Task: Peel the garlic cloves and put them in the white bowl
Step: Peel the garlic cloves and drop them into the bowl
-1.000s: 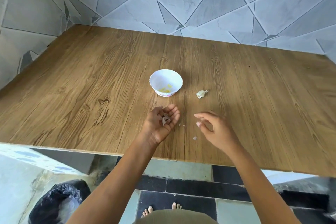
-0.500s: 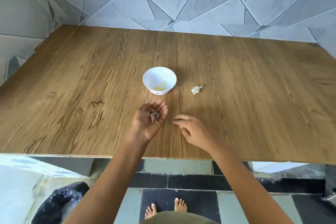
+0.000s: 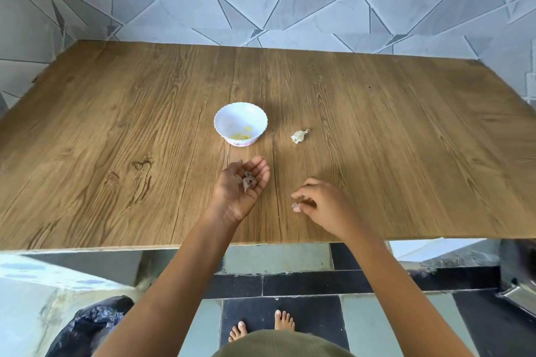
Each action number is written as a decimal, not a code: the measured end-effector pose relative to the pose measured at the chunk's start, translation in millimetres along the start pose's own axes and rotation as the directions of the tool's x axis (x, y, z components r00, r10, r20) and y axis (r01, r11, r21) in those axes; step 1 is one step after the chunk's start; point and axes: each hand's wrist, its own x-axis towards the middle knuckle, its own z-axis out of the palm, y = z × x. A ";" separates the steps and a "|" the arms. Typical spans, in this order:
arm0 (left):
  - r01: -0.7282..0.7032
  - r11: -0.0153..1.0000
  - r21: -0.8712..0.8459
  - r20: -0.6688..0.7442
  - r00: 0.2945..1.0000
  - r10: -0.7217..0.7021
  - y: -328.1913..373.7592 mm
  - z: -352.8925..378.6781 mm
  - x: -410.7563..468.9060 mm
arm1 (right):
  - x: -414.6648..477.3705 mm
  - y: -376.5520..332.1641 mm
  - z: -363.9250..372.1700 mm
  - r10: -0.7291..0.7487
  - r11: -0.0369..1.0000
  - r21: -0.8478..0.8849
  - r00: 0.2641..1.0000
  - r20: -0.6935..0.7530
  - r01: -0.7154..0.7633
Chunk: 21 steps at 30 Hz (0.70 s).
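Note:
A small white bowl (image 3: 240, 124) with scalloped rim stands mid-table, with pale yellow peeled cloves inside. A whitish piece of garlic (image 3: 300, 136) lies on the wood to its right. My left hand (image 3: 242, 185) is palm up just in front of the bowl, cupping a little heap of dry garlic skins (image 3: 248, 180). My right hand (image 3: 322, 206) hovers low over the table to the right, fingertips pinching a small scrap of skin (image 3: 296, 207).
The wooden table (image 3: 116, 153) meets a tiled wall at the back. Its front edge runs just under my forearms. A black rubbish bag (image 3: 90, 324) sits on the floor at lower left, a metal object (image 3: 519, 275) at lower right, and my bare feet below.
My right hand dropped to the table and pinched up a scrap of skin. My left hand stayed cupped with the skins. The camera shifted slightly.

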 end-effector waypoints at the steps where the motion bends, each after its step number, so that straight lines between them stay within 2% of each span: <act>1: 0.002 1.000 0.002 0.001 1.000 -0.002 -0.4 -0.7 -0.2 | 2.9 -2.0 0.4 0.021 1.000 0.017 1.000 -0.007 -0.021; 4: 0.006 1.000 0.009 -0.010 1.000 -0.006 -1.7 -2.9 -1.7 | 10.6 -8.8 1.2 0.041 0.999 0.006 0.999 -0.014 -0.041; 9: 0.003 1.000 0.019 -0.021 1.000 -0.003 -3.8 -8.2 -6.0 | 16.3 -15.0 5.1 0.050 0.989 -0.144 0.997 0.065 -0.041; 12: 0.005 0.999 0.037 -0.038 0.999 -0.004 -7.4 -7.5 -8.6 | 19.3 -19.8 2.2 0.063 0.997 0.043 0.998 0.009 -0.064; 15: 0.007 0.999 0.038 -0.058 0.998 -0.005 -10.2 -1.2 -12.9 | 24.7 -47.0 -3.7 -0.060 0.972 0.215 0.988 -0.144 0.090; 16: 0.010 0.999 0.037 -0.077 0.997 -0.007 -11.7 2.7 -14.3 | 26.8 -54.5 -3.4 -0.120 0.966 0.206 0.977 -0.178 0.156; 18: 0.003 1.000 0.026 -0.124 0.992 0.000 -11.4 4.7 -13.8 | 31.4 -66.8 1.2 -0.230 0.968 0.052 0.952 -0.203 0.245; 21: 0.011 0.999 0.041 -0.100 0.995 -0.007 -7.5 2.1 -13.1 | 36.6 -72.8 7.7 -0.287 0.955 -0.155 0.920 -0.266 0.253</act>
